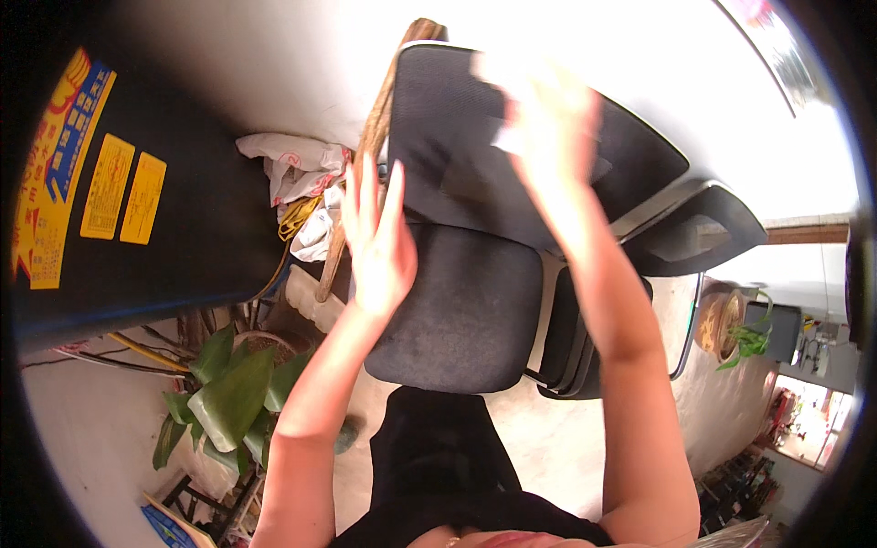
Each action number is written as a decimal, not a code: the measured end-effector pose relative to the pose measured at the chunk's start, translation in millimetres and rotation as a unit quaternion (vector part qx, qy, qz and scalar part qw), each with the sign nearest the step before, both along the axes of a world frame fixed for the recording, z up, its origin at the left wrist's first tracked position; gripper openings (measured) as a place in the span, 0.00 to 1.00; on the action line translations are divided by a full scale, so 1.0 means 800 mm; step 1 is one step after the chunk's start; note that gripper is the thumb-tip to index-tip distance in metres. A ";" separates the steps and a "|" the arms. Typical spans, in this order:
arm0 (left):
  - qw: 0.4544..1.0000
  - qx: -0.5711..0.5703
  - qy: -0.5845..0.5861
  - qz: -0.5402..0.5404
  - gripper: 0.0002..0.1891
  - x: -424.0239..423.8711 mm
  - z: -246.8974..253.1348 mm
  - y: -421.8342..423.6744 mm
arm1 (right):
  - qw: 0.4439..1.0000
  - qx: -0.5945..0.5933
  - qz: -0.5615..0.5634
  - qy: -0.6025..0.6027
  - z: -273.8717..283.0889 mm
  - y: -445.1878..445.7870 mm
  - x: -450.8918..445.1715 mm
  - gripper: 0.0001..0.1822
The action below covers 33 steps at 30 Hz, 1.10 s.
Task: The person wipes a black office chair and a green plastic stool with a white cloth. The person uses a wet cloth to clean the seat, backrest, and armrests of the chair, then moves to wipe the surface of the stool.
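A black chair stands before me, with a padded seat [466, 308] and a mesh backrest [438, 103] against the white wall. My right hand [551, 116] is raised over the backrest, blurred and washed out by light; a small white piece [507, 139], perhaps cloth or paper, shows at its edge. Whether its fingers are closed on that piece cannot be made out. My left hand [375, 246] is held out at the left side of the chair, its fingers straight and spread, with nothing in it. Whether it touches the chair is unclear.
Behind the chair's left side leans a wooden pole [377, 123], next to plastic bags [298, 164]. A dark cabinet-like object [199, 171] with yellow labels stands left, above a leafy potted plant [233, 397]. More black chairs [692, 233] and another potted plant [750, 339] are at right.
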<state>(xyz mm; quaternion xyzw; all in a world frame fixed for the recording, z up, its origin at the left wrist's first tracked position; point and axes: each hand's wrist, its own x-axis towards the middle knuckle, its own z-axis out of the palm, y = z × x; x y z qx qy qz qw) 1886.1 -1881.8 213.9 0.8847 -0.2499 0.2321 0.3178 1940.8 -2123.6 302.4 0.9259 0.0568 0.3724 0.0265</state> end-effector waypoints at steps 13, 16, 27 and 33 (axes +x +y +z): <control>0.993 0.091 -0.053 -0.044 0.42 0.067 0.067 -0.181 | 0.990 -0.045 -0.127 -0.038 -0.004 -0.221 -0.135 0.32; 0.995 -0.011 -0.021 -0.100 0.42 0.059 0.049 -0.196 | 0.975 0.011 -0.175 -0.134 -0.022 -0.219 -0.129 0.25; 0.987 0.081 -0.133 -0.028 0.30 0.107 0.082 -0.189 | 1.000 -0.012 0.005 -0.028 0.013 -0.172 -0.078 0.26; 0.980 0.028 -0.160 -0.113 0.23 0.098 0.104 -0.250 | 0.991 0.132 -0.017 0.007 0.032 -0.304 -0.126 0.22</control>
